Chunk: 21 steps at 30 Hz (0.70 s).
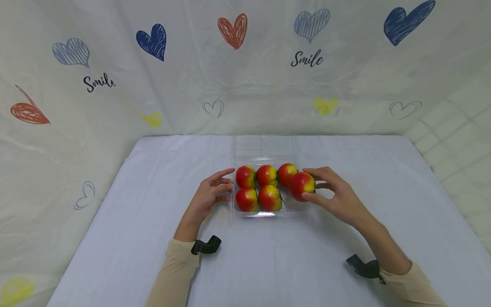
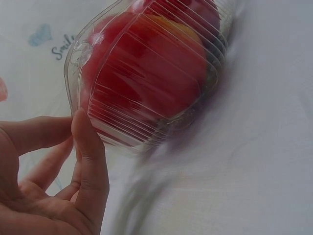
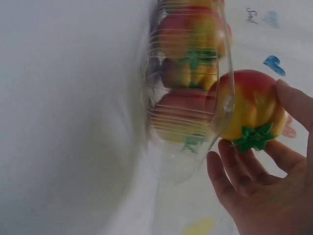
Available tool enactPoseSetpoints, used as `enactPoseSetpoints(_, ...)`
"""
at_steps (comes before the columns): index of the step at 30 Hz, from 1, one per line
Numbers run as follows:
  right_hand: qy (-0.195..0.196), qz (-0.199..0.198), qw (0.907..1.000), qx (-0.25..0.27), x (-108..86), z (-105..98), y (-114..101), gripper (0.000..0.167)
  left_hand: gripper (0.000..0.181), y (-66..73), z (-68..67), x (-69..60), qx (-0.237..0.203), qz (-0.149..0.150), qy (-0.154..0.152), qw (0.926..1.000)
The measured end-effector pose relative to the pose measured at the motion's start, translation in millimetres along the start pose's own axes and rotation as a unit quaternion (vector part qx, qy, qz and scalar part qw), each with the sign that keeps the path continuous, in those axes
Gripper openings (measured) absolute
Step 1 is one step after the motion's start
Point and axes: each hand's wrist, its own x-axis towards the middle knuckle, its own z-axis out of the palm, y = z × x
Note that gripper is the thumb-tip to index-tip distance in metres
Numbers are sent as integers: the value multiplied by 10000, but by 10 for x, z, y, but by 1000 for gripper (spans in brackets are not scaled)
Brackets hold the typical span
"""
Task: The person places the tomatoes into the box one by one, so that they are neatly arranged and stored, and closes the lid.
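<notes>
A clear plastic clamshell box (image 1: 264,214) lies with its lid (image 1: 264,147) folded back. Inside sit several red-and-yellow tomatoes (image 1: 247,199) with green calyxes, in two rows. My right hand (image 1: 339,198) grips another tomato (image 1: 300,187) between thumb and fingers, over the front right part of the box; in the right wrist view this tomato (image 3: 252,105) is beyond the box's rim, its green calyx toward my palm. At the box's left side, my left hand (image 1: 207,194) has its fingers extended, and the fingertips (image 2: 85,127) touch the rim in the left wrist view.
A white cloth (image 1: 153,238) covers the table beneath the box. Behind the table hangs a pale curtain (image 1: 261,76) printed with hearts and the word Smile. Black wrist mounts (image 1: 207,245) sit on both forearms.
</notes>
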Motion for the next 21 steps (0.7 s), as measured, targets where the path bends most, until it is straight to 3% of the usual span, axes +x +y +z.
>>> enactPoseSetpoints(21,-267,-68,9996,-57,25,151,55,57,44,14,8,-22,-5,-5,44,10000)
